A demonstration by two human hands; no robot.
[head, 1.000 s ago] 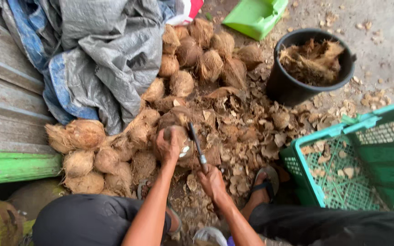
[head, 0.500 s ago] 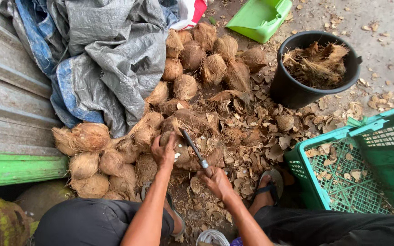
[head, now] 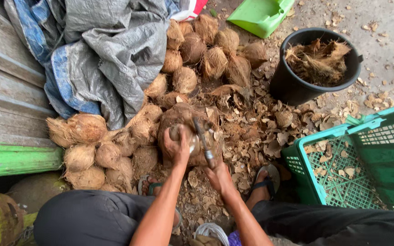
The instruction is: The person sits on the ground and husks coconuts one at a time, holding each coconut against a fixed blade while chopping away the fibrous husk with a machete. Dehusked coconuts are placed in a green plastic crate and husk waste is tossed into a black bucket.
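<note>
The left hand [head: 177,146] is clamped over a coconut [head: 183,133] on the ground between the feet, and the right hand [head: 218,175] grips a knife [head: 202,135]. Since a second ago the blade has swung from upright to lie across the husk, so it looks ready to bite. Beyond lie husk scraps [head: 261,132], a green crate [head: 361,159], piled coconuts [head: 206,50] and a black bucket [head: 297,86].
</note>
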